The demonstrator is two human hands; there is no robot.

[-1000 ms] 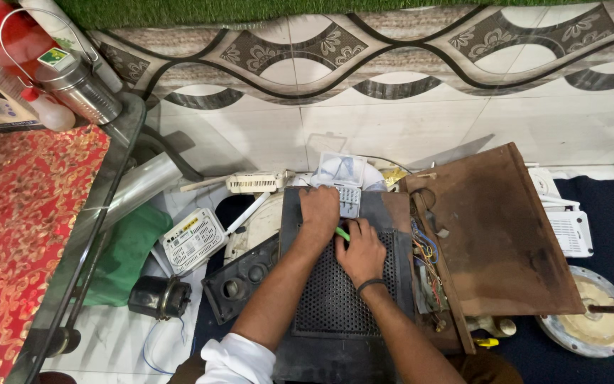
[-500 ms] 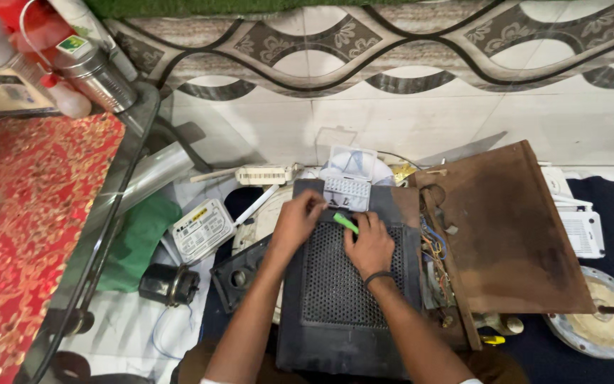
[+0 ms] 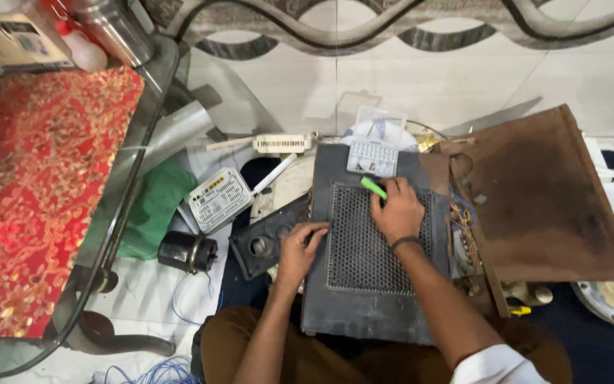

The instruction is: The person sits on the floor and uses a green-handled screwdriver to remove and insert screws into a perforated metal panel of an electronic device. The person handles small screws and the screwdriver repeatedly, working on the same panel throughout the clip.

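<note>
A dark metal panel (image 3: 364,313) with a perforated grille lies flat in front of me. My right hand (image 3: 396,212) rests on the grille's upper part, shut on a green-handled screwdriver (image 3: 373,187) that points up and left. My left hand (image 3: 298,245) grips the panel's left edge, fingers curled onto the grille. A small clear box of screws (image 3: 372,156) sits on the panel's top end.
A rusty brown metal cover (image 3: 534,185) leans at the right over exposed wiring (image 3: 463,227). A white router (image 3: 218,199), a black motor (image 3: 186,251), a black plate (image 3: 268,245) and green cloth (image 3: 154,206) lie at left. A glass table with red cloth (image 3: 37,192) stands far left.
My left hand has slid from the panel's top down to its left edge. My right hand has stayed near the top with the screwdriver. The view has tilted downward.
</note>
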